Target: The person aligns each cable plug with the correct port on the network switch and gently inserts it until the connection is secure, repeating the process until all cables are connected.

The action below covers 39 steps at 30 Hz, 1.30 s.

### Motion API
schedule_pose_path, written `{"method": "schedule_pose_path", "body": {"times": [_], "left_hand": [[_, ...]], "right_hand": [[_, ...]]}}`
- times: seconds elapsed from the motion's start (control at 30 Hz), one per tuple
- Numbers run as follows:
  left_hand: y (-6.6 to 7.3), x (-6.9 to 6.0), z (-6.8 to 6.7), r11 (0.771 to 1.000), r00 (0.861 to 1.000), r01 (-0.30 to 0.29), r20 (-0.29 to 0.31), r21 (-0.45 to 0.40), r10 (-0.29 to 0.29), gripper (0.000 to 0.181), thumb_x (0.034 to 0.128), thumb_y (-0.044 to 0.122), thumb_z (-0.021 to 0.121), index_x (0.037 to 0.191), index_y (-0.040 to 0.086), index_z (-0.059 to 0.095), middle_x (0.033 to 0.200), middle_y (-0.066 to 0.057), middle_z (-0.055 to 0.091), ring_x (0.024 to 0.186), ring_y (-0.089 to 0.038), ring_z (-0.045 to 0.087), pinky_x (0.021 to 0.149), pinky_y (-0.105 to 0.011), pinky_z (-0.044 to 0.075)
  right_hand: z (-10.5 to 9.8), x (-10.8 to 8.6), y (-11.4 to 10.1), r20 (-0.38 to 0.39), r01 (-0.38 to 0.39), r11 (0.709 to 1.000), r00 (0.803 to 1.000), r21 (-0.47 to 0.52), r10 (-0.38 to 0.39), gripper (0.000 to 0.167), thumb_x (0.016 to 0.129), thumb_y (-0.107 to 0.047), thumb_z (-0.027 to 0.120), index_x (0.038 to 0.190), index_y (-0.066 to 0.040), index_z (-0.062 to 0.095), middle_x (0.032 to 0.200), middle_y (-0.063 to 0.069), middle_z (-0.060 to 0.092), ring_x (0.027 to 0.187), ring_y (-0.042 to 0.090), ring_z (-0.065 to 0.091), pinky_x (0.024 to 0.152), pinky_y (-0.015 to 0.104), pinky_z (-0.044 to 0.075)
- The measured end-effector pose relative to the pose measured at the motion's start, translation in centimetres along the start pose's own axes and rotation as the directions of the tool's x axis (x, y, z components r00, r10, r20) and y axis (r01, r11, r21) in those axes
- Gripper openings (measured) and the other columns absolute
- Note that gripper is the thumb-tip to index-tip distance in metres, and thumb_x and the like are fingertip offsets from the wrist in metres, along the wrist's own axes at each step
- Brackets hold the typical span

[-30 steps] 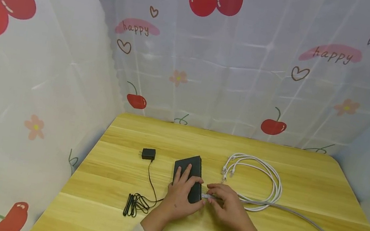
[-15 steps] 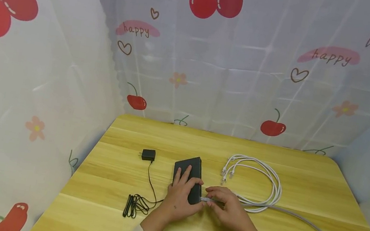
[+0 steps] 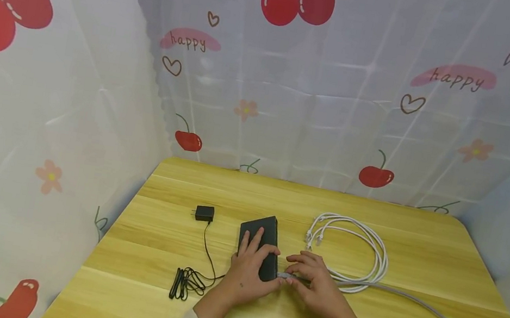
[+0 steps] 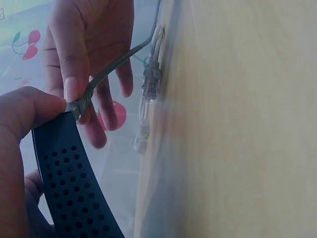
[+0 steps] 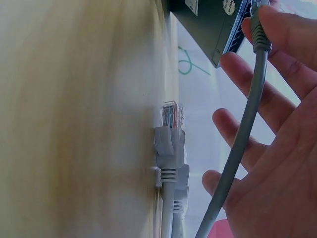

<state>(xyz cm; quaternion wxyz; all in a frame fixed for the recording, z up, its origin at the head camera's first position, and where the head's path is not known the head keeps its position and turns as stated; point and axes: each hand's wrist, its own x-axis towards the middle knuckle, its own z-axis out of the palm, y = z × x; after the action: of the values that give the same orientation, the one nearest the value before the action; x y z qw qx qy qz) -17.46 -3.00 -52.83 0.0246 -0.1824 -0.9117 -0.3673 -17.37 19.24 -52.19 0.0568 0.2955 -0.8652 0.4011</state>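
Note:
In the head view my left hand (image 3: 248, 270) lies over a black network switch (image 3: 260, 227), fingers spread on its top and thumb by its near right corner. Holes dot the switch's side (image 4: 74, 188) in the left wrist view. My right hand (image 3: 317, 286) pinches the plug end of a grey Ethernet cable (image 3: 430, 311) between thumb and forefinger. Its plug (image 4: 79, 105) meets the corner of the switch, close to my left thumb; how deep it sits is hidden. My other right fingers are spread, as the right wrist view shows, with the cable (image 5: 242, 129) running past the palm.
Coiled white Ethernet cables (image 3: 382, 249) lie right of the switch, their clear plugs (image 5: 172, 116) near my right hand. A black power adapter (image 3: 204, 213) and its bundled cord (image 3: 189, 284) lie left. Cherry-print sheeting (image 3: 312, 107) surrounds the wooden table (image 3: 148, 247).
My right hand's upper fingers have lifted and spread slightly, while its thumb and forefinger stay at the plug. The left hand and the switch keep their place.

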Motion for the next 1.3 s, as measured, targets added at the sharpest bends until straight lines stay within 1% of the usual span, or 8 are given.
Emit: {"method": "schedule_pose_path", "body": {"times": [0.1,0.37,0.57,0.73,0.8,0.93,1.03,1.3], "left_hand": [[-0.02,-0.01,-0.02,1.0,1.0,-0.002,-0.004,0.005,0.002,0.051,0.0857,0.059,0.067,0.128,0.032,0.057,0.167,-0.008,0.013,0.15,-0.047,0.005,0.09,-0.083,0.028],[-0.07,0.01,-0.01,1.0,1.0,-0.01,-0.012,0.001,0.01,0.048,0.0857,0.05,0.07,0.128,0.032,0.057,0.167,-0.008,0.013,0.15,-0.048,0.006,0.09,-0.083,0.028],[-0.19,-0.03,0.04,1.0,1.0,-0.009,-0.009,0.003,0.009,0.048,0.0852,0.046,0.072,0.129,0.033,0.056,0.167,-0.007,0.013,0.15,-0.047,0.005,0.092,-0.082,0.027],[-0.23,-0.02,0.12,1.0,1.0,-0.013,-0.014,0.005,0.013,0.049,0.0845,0.044,0.073,0.13,0.034,0.056,0.167,-0.008,0.013,0.15,-0.047,0.005,0.092,-0.082,0.027],[-0.24,-0.02,0.14,1.0,1.0,-0.014,-0.013,0.004,0.014,0.049,0.0845,0.044,0.073,0.13,0.034,0.056,0.167,-0.008,0.013,0.15,-0.047,0.005,0.092,-0.082,0.027],[-0.27,-0.02,0.17,1.0,1.0,-0.008,-0.008,0.008,0.008,0.051,0.0847,0.047,0.072,0.131,0.034,0.056,0.167,-0.007,0.011,0.151,-0.046,0.004,0.093,-0.082,0.027],[-0.29,-0.02,0.18,1.0,1.0,-0.006,-0.006,0.01,0.006,0.051,0.0848,0.048,0.071,0.131,0.035,0.056,0.167,-0.008,0.011,0.151,-0.046,0.005,0.093,-0.082,0.027],[-0.32,0.0,0.24,1.0,1.0,-0.004,-0.017,0.011,0.004,0.05,0.0845,0.05,0.071,0.13,0.035,0.056,0.167,-0.009,0.012,0.15,-0.047,0.006,0.092,-0.081,0.028]], "right_hand": [[0.07,0.1,-0.02,-0.009,0.007,1.0,1.0,-0.026,-0.008,0.015,0.088,-0.011,0.075,0.099,-0.021,0.073,0.126,0.009,0.066,0.13,0.05,0.044,0.103,0.071,0.03],[0.37,0.28,0.08,-0.03,-0.067,0.991,0.998,-0.117,0.064,0.018,0.088,-0.015,0.076,0.106,-0.018,0.075,0.122,0.003,0.069,0.128,0.044,0.051,0.1,0.082,0.014],[0.66,0.45,-0.31,-0.065,-0.164,0.975,0.986,-0.149,0.156,0.02,0.088,-0.019,0.076,0.108,-0.019,0.076,0.114,-0.004,0.073,0.123,0.033,0.059,0.104,0.08,0.013],[0.89,0.67,-0.68,-0.087,-0.223,0.962,0.974,-0.158,0.211,0.028,0.088,-0.019,0.076,0.116,-0.018,0.073,0.112,-0.003,0.073,0.11,0.022,0.067,0.106,0.077,0.013],[0.93,0.76,-0.79,-0.089,-0.224,0.961,0.973,-0.163,0.212,0.026,0.088,-0.019,0.077,0.113,-0.02,0.072,0.109,-0.005,0.073,0.106,0.02,0.068,0.106,0.077,0.014],[0.9,0.73,-0.86,-0.071,-0.218,0.964,0.975,-0.152,0.209,0.022,0.086,-0.016,0.079,0.105,-0.025,0.074,0.107,-0.008,0.073,0.118,0.026,0.063,0.106,0.078,0.014],[0.82,0.58,-0.79,-0.062,-0.201,0.97,0.979,-0.139,0.194,0.024,0.085,-0.014,0.079,0.106,-0.026,0.075,0.11,-0.008,0.073,0.125,0.031,0.058,0.105,0.078,0.014],[0.71,0.35,-0.49,-0.081,-0.108,0.983,0.992,-0.146,0.097,0.024,0.087,-0.017,0.077,0.109,-0.024,0.078,0.104,-0.014,0.07,0.11,0.019,0.062,0.101,0.079,0.021]]}}
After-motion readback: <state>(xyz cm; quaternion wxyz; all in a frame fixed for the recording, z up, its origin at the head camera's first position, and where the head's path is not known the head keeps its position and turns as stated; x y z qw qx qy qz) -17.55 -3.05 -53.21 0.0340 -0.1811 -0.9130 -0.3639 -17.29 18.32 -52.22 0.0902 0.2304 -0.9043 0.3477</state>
